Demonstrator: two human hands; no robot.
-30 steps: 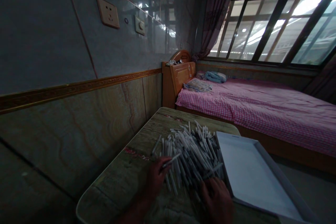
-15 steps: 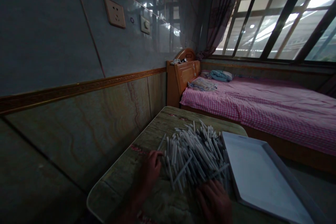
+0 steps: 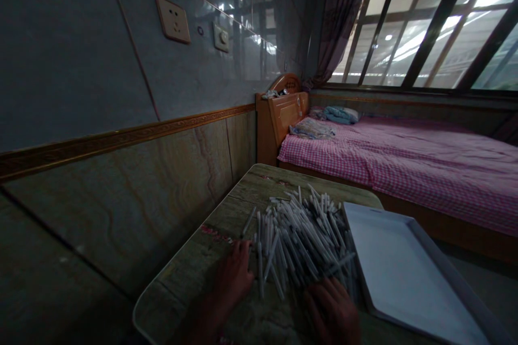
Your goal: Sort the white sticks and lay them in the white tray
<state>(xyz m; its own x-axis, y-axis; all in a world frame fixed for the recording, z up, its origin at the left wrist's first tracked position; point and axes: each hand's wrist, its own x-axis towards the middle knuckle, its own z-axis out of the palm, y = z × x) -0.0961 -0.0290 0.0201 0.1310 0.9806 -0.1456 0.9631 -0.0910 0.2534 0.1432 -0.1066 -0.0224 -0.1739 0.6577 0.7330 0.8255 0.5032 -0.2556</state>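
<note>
A heap of slim, whitish, pen-like sticks (image 3: 299, 232) lies on the table (image 3: 182, 280), pointing in several directions. At its left edge is my left hand (image 3: 237, 269), open, with its fingertips close to the outermost sticks and nothing visible in it. One separate stick (image 3: 249, 221) lies just beyond those fingertips. My right hand (image 3: 334, 307) rests palm down at the near edge of the heap, fingers loosely bent and apart. Its fingertips reach the nearest sticks, and dim light hides exact contact.
A shallow white tray (image 3: 408, 264) stands right of the heap, reaching past the table's right side. Behind the table is a bed with a pink checked cover (image 3: 388, 161) and a wooden headboard (image 3: 279, 118). A tiled wall (image 3: 170, 188) runs along the left.
A stick that lay slanted across the heap's near-left part now lies steeper and farther left. My left hand has drawn slightly nearer, its fingers straighter. The right hand has barely moved.
</note>
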